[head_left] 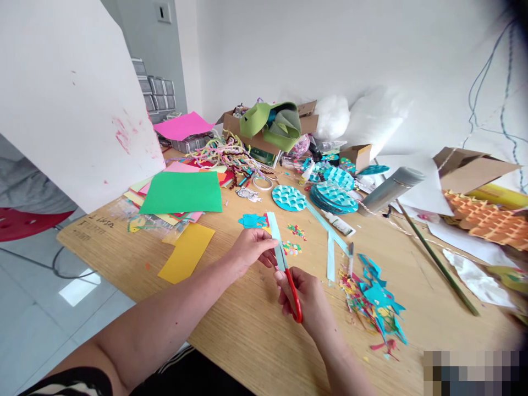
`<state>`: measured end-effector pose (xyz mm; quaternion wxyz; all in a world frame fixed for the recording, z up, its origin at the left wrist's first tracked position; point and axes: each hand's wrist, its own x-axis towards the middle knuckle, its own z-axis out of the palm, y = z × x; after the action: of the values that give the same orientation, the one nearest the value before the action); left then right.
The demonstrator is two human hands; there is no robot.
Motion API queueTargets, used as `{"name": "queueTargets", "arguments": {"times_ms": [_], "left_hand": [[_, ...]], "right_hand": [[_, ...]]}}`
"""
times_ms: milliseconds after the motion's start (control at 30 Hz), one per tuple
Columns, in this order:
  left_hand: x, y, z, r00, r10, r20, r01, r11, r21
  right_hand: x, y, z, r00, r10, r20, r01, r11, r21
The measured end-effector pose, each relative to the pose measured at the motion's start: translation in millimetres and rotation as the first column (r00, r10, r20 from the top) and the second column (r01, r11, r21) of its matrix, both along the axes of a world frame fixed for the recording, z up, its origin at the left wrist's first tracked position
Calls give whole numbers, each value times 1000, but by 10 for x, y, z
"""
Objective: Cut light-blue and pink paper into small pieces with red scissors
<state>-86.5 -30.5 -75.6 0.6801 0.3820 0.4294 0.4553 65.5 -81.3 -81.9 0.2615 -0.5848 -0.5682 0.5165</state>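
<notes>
My left hand (251, 248) pinches a narrow light-blue paper strip (273, 225) that stands up over the wooden table (231, 330). My right hand (308, 301) is closed round red-handled scissors (292, 291), whose blades meet the lower end of the strip. A blue paper fish cut-out (252, 221) lies just beyond my left hand. Small heaps of coloured confetti (293, 240) lie right behind the strip.
A pile of blue and mixed paper scraps (373, 302) lies right of my hands, with two more blue strips (331, 247). Green sheet (181, 192), yellow sheet (186, 252), blue scalloped discs (332, 192), a grey cylinder (390, 190), a thin green stick (437, 261), cardboard boxes (264, 129).
</notes>
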Motion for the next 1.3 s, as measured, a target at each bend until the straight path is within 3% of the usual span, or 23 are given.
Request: {"name": "queueTargets", "arguments": {"times_ms": [400, 667, 1300], "left_hand": [[15, -13, 4, 999, 33, -34, -32, 999, 25], [23, -20, -18, 999, -9, -43, 10, 1000, 14], [18, -24, -31, 999, -30, -19, 30, 1000, 2]], "right_hand": [[-11, 20, 7, 999, -5, -45, 5, 1000, -9], [6, 18, -1, 999, 17, -37, -17, 1000, 14], [1, 18, -13, 998, -60, -36, 59, 998, -29]]}}
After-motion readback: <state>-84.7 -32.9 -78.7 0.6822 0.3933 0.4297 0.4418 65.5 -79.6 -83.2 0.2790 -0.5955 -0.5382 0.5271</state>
